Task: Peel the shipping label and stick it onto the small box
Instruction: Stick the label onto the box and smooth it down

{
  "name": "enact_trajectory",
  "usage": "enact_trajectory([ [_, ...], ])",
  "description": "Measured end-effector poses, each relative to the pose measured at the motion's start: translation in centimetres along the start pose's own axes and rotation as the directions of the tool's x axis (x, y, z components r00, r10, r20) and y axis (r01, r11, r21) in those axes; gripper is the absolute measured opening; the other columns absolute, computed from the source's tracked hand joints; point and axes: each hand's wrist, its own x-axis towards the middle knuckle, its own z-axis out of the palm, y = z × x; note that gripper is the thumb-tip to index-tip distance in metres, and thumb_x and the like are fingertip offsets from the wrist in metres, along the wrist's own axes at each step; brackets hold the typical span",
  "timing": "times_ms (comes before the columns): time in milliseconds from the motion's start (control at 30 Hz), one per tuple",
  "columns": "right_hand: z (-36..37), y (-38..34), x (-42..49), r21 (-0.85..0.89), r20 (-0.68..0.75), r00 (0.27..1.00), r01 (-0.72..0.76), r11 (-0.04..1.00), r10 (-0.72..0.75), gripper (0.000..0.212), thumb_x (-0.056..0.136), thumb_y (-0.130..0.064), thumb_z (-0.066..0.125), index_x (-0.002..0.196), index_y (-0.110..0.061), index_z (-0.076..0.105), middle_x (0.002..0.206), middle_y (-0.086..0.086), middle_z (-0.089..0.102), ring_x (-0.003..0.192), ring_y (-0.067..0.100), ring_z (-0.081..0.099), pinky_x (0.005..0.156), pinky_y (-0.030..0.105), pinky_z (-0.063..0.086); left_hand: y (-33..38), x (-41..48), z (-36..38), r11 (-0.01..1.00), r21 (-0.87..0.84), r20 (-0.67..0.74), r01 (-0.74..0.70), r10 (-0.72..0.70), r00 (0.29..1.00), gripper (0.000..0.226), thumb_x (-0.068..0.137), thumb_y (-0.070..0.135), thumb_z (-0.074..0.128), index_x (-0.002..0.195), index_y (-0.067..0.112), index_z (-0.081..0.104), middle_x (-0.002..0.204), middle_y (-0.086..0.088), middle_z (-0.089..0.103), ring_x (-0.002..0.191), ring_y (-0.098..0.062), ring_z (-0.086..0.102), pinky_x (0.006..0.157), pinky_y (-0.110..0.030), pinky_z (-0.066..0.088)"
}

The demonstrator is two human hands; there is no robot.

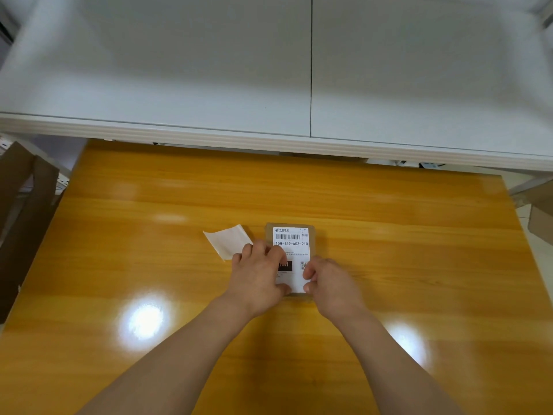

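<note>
Both hands press a shipping label onto a small box on a wooden table.

The left hand (258,280) lies fingers-down on the label's left side; the right hand (327,283), fingers curled, presses its lower right corner. Neither grips anything. The shipping label (291,245) covers most of the top of the small box (311,232), showing a barcode, a QR code and "15H-159-A03-210"; smaller print is unreadable. A curled backing sheet (227,241) lies just left of the box on the yellow table (149,235).
</note>
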Motion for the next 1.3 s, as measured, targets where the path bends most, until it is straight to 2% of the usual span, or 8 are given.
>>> enact_trajectory([
  [367,-0.1,0.4,0.1,-0.047,0.047,0.999,0.028,0.999,-0.025,0.026,0.091,0.000,0.053,0.105,-0.021,0.057,0.104,0.000,0.049,0.083,0.021,0.059,0.067,0.031,0.048,-0.2,-0.2,0.3,1.000,-0.029,0.009,-0.002,0.002,1.000,0.058,0.078,0.046,0.073,0.128,0.029,0.049,0.133,0.001,0.039,0.123,-0.024,0.038,0.101,-0.036,0.033],
  [500,-0.3,0.3,0.1,-0.058,0.056,0.998,0.032,0.998,-0.029,0.033,0.087,0.005,0.049,0.096,-0.027,0.051,0.101,-0.001,0.046,0.077,0.019,0.056,0.065,0.032,0.049,-0.4,-0.3,0.4,0.999,-0.052,0.010,-0.012,0.013,1.000,0.056,0.079,0.042,0.072,0.129,0.029,0.049,0.131,0.001,0.040,0.122,-0.024,0.039,0.100,-0.035,0.036],
  [667,-0.5,-0.2,0.4,-0.034,-0.006,0.999,0.052,0.998,-0.052,0.023,0.092,-0.006,0.055,0.107,-0.022,0.060,0.104,0.000,0.047,0.081,0.021,0.059,0.072,0.035,0.054,-0.8,0.2,0.2,0.997,-0.071,-0.028,0.007,-0.009,1.000,0.039,0.088,0.034,0.065,0.126,0.029,0.055,0.128,0.000,0.046,0.123,-0.024,0.042,0.100,-0.036,0.035],
  [767,-0.7,-1.0,0.8,-0.015,-0.014,0.993,0.116,0.993,-0.116,0.021,0.095,-0.014,0.058,0.113,-0.022,0.064,0.113,0.003,0.053,0.083,0.018,0.056,0.074,0.030,0.049,-1.0,0.7,-0.1,0.998,-0.057,-0.050,0.008,-0.010,0.999,0.033,0.092,0.030,0.061,0.125,0.028,0.057,0.124,-0.001,0.050,0.120,-0.026,0.045,0.098,-0.036,0.037],
  [933,-0.3,-1.8,1.4,-0.005,-0.027,0.984,0.175,0.985,-0.175,0.026,0.096,-0.019,0.057,0.119,-0.029,0.066,0.119,0.004,0.056,0.101,0.024,0.061,0.080,0.038,0.053,-1.3,1.2,-0.5,1.000,-0.002,-0.097,-0.013,0.013,0.995,0.032,0.094,0.026,0.057,0.126,0.028,0.058,0.123,-0.001,0.053,0.121,-0.026,0.046,0.098,-0.037,0.035],
  [1067,-0.3,-1.4,2.0,0.038,-0.140,0.972,0.194,0.980,-0.187,0.042,0.091,-0.022,0.065,0.132,-0.029,0.058,0.130,0.003,0.046,0.121,0.021,0.047,0.097,0.029,0.044,-1.5,1.5,-0.6,0.998,-0.064,-0.131,0.006,-0.014,0.991,0.060,0.087,0.030,0.068,0.142,0.028,0.044,0.133,-0.004,0.045,0.125,-0.027,0.043,0.100,-0.039,0.036],
  [1167,-0.8,-1.5,2.9,0.021,-0.195,0.964,0.189,0.982,-0.182,0.065,0.085,-0.028,0.073,0.143,-0.030,0.045,0.137,0.000,0.038,0.126,0.022,0.033,0.101,0.024,0.032,-1.6,2.2,-0.9,0.965,-0.262,-0.112,0.003,-0.033,0.993,0.088,0.078,0.023,0.077,0.152,0.022,0.029,0.147,-0.006,0.031,0.133,-0.031,0.036,0.108,-0.042,0.038],
  [1300,-1.1,-2.2,4.1,0.064,-0.105,0.966,0.244,0.968,-0.237,0.081,0.079,-0.028,0.080,0.148,-0.033,0.039,0.151,-0.001,0.026,0.136,0.021,0.028,0.105,0.029,0.035,-2.0,3.6,-1.0,0.895,-0.443,0.024,0.049,-0.043,0.999,0.106,0.074,0.019,0.082,0.158,0.016,0.016,0.158,-0.006,0.016,0.142,-0.030,0.025,0.116,-0.041,0.032],
])
